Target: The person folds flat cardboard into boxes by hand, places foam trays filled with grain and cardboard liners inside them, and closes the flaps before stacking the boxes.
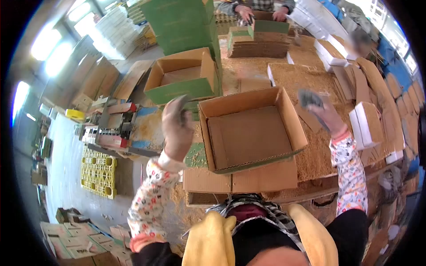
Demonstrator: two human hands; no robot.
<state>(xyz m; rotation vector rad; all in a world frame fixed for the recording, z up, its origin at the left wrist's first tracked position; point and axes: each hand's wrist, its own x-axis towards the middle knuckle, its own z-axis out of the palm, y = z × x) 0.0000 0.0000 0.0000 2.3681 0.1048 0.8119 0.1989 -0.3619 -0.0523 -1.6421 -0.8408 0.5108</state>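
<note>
An open, empty cardboard box (250, 133) with green outer sides sits tilted on flat cardboard in front of me. My left hand (178, 126), partly gloved with grey at the fingers, is raised just left of the box, apart from its wall; its fingers are blurred and point upward. To the right of the box, my right hand (323, 111) hangs in the air with grey-covered fingertips and touches nothing. Below the box lie brown cardboard flaps (265, 177). Another open green box (182, 80) stands behind and to the left.
Tall green boxes (184, 26) rise at the back left. Across the table (306, 80), strewn with brown shavings, a co-worker's hands (245, 13) are at a stack of flat cardboard (257, 44). White-sided blocks (364, 124) lie right; a yellow pallet (98, 172) is on the floor left.
</note>
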